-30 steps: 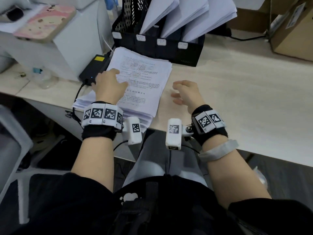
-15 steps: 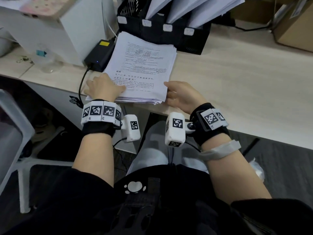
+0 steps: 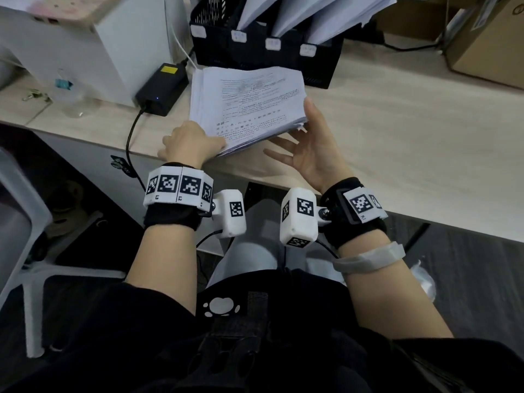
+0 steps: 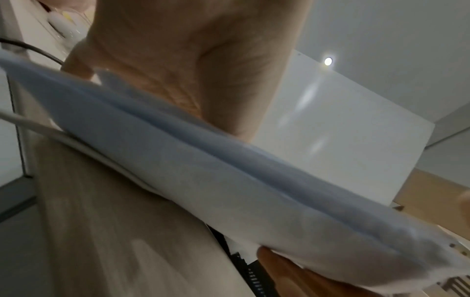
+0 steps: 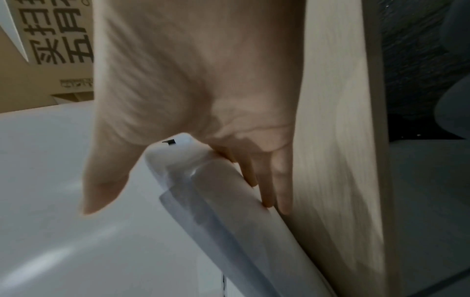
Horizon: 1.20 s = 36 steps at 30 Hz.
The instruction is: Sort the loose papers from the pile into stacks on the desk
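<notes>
Gripping the pile [image 3: 249, 103] with left hand [image 3: 187, 143], right hand [image 3: 309, 154] fingers [image 3: 276, 155] straight beneath, near paper-filled organizer [image 3: 255, 56]

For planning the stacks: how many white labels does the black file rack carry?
4 white labels, in a row on the black file rack's front: leftmost, second, third, rightmost. None looks hidden.

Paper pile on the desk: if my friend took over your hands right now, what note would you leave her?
Left hand: grips the paper pile at its near left corner.
Right hand: palm up, fingers straight under the pile's near right edge.
Pile: near edge lifted off the desk, in front of the black file rack.
Done: no sorted stacks visible on the desk yet.
Left to do: split the pile into stacks, probably on the desk to its right.
</notes>
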Motion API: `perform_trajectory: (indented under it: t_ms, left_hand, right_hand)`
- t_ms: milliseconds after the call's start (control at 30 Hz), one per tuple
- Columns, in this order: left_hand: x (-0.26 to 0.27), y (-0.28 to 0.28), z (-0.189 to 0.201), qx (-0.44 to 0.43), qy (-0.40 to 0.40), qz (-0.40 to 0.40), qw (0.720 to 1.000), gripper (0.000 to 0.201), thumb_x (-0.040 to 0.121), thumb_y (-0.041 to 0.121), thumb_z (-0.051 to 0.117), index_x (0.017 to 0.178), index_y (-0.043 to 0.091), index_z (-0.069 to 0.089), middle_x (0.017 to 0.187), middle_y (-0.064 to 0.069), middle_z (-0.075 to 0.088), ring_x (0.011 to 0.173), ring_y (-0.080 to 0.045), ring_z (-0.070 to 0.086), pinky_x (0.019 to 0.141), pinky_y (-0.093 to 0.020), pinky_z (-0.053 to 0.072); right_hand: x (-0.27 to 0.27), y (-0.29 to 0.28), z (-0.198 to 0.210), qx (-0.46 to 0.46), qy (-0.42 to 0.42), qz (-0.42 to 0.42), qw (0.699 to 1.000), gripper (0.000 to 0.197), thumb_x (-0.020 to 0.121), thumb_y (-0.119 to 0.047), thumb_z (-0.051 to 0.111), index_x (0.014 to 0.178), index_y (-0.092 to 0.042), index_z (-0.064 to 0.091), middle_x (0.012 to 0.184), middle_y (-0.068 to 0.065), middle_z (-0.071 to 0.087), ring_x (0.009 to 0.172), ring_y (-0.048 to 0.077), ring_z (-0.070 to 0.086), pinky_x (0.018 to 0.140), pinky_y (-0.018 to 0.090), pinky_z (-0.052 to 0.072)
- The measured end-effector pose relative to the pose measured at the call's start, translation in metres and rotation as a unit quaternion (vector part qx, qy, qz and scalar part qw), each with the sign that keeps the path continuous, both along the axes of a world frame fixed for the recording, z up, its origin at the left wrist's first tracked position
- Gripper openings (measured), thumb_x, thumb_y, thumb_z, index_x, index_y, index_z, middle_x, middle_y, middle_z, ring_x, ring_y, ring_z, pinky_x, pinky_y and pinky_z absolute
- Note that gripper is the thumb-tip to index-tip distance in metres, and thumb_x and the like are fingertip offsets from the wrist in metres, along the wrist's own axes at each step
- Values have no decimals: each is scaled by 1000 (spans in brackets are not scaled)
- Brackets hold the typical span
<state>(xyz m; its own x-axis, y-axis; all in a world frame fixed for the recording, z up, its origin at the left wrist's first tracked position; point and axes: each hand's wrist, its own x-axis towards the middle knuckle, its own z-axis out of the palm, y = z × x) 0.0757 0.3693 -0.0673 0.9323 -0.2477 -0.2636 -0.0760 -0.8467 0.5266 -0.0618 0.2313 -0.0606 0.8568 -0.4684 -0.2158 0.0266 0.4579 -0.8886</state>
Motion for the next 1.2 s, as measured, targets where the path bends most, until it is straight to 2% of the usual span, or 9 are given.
perform_trajectory:
  t_ms: [233,400,500,567,667,800,867,967,1200]
  left_hand:
    - [-23,-14,9,-14,-14,-32,999,57,78,48,67,120,11,56,130,-11,54,123,-33,47,99,-38,41]
    - [-32,-9,11,-17,-41,-82,996,59,81,43,67,127,10,52,134,-9,52,127,-27,44,104,-34,35]
    - [-30,-5,11,-47,-33,-68,996,59,81,40,67,130,11,50,137,-10,48,129,-27,43,106,-35,35]
    - [-28,-1,7,-47,-31,-47,997,56,83,39,64,128,9,48,137,-12,48,130,-30,39,106,-39,35]
    - [-29,2,4,-49,-16,-27,998,61,86,36,60,135,6,39,141,-14,43,132,-33,36,107,-42,34]
    - [-34,-4,3,-87,-16,-29,996,67,88,34,60,141,4,31,146,-13,38,135,-30,36,107,-38,34]
    - [-36,-8,3,-103,-11,-30,994,67,88,34,60,141,5,31,146,-12,38,135,-29,37,107,-38,33]
    - [-39,-14,0,-119,-8,-35,992,67,88,36,60,140,7,30,145,-11,39,135,-29,36,109,-41,32]
    - [-33,-29,0,-240,-119,-13,963,83,78,54,54,141,7,30,145,-12,39,137,-30,33,112,-49,30]
  right_hand:
    - [-2,12,-6,-26,29,11,999,50,88,-27,65,130,-10,46,110,5,68,96,24,69,87,45,56]
    - [8,23,-11,-1,96,-28,995,22,90,-10,55,112,-6,52,88,7,65,77,21,65,73,36,58]
    - [12,25,-17,7,122,-82,989,29,88,6,42,112,-10,44,107,10,62,88,23,61,66,33,54]
    - [9,24,-20,-12,125,-114,985,34,87,11,37,110,-13,42,117,9,60,92,21,58,69,32,50]
    - [-2,19,-21,-36,105,-185,976,35,86,15,34,106,-12,44,98,2,58,87,18,53,83,34,50]
    - [-18,4,-19,-53,106,-247,962,31,86,15,33,81,-12,48,85,7,55,89,26,52,95,52,47]
    - [-28,-4,-17,-70,98,-263,957,34,86,15,35,76,-16,47,81,4,56,86,26,58,87,41,53]
    - [-43,-20,-11,-145,94,-292,941,33,84,13,40,71,-16,48,74,-1,55,69,13,56,56,15,49]
    - [-66,-50,6,-236,-11,-305,923,45,81,16,44,55,-21,38,47,-17,39,46,0,31,45,13,27]
